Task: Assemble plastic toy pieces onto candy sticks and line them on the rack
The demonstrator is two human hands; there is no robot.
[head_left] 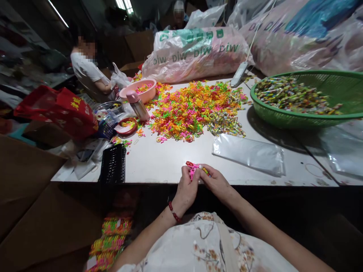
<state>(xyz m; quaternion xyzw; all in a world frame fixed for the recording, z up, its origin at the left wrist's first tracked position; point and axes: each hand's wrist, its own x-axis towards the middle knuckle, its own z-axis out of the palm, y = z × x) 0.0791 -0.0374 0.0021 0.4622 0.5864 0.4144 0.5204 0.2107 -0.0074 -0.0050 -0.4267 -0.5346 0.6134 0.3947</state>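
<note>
My left hand (186,189) and my right hand (216,182) meet at the near edge of the white table (159,158). Both are closed round a small bundle of pink and coloured plastic pieces (194,167) in a clear wrapper. A red bead bracelet sits on my left wrist. A big heap of neon plastic pieces (193,107) lies further back in the middle of the table. A stack of clear plastic bags (249,153) lies flat to the right of my hands.
A green basket (286,119) of wrapped sweets stands at the right. A pink bowl (138,90), a pink-capped bottle (138,105), a black tray (113,163) and a red bag (61,109) crowd the left. Large sacks (195,53) line the back. Another person sits far left.
</note>
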